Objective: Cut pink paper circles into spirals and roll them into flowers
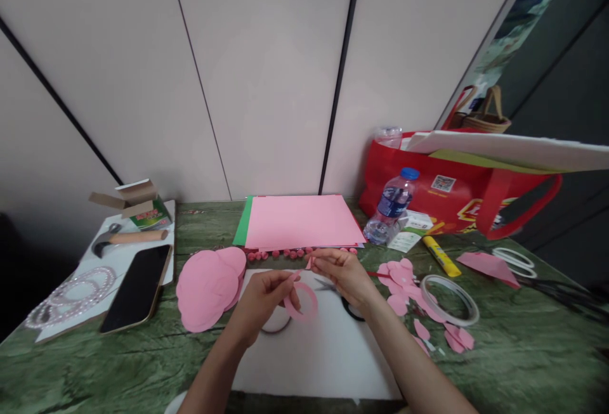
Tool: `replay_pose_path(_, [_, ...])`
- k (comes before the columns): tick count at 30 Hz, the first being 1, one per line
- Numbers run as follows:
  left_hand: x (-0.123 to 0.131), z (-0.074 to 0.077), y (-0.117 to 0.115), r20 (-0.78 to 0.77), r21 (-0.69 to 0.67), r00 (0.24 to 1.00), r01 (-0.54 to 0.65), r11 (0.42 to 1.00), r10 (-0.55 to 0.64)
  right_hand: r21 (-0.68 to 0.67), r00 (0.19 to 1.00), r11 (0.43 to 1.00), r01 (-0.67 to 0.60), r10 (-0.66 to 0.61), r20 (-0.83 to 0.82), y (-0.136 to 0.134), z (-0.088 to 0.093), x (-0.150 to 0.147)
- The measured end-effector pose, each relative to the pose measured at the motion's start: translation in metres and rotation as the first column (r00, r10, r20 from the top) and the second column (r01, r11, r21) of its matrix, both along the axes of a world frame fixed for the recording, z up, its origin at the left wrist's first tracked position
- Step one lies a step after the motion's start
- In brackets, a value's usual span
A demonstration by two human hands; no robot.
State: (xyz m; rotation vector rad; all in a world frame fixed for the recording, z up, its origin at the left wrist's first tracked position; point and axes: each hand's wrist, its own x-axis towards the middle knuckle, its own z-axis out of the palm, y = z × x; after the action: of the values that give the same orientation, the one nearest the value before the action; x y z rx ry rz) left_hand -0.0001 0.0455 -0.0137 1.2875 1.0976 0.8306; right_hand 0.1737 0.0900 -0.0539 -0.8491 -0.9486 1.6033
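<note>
Above a white board [318, 363], my left hand [269, 300] pinches a looped strip of pink paper [311, 305] that hangs in a curl below its fingers. Close by, my right hand [345, 274] has thumb and fingers closed on a small pink paper piece [309, 263]. Whether that piece joins the strip, I cannot tell. Under my right hand lie scissors [325, 285] with dark handles, partly hidden by the wrist. A dark ring-like edge shows on the board below my left hand.
Pink paper shapes [209, 290] are stacked at the left, near a phone [137, 287] and a hammer [137, 236]. Coloured sheets [304, 220] lie behind. Rightward are a roll of tape [450, 300], a glue stick [441, 257], a water bottle [392, 205] and a red bag [428, 179].
</note>
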Motion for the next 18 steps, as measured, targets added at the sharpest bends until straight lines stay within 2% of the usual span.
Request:
replay_pose_path(8, [0.0005, -0.0007, 0.0001, 0.016, -0.018, 1.0, -0.018, 1.0, 0.018, -0.044, 1.0, 0.999, -0.018, 0.018, -0.002, 0.0004, -0.0014, 0.0011])
replay_pose_path(18, [0.0, -0.0001, -0.0007, 0.004, -0.013, 1.0, -0.014, 1.0, 0.014, -0.039, 0.998, 0.997, 0.064, -0.063, 0.012, -0.0004, 0.0004, 0.0002])
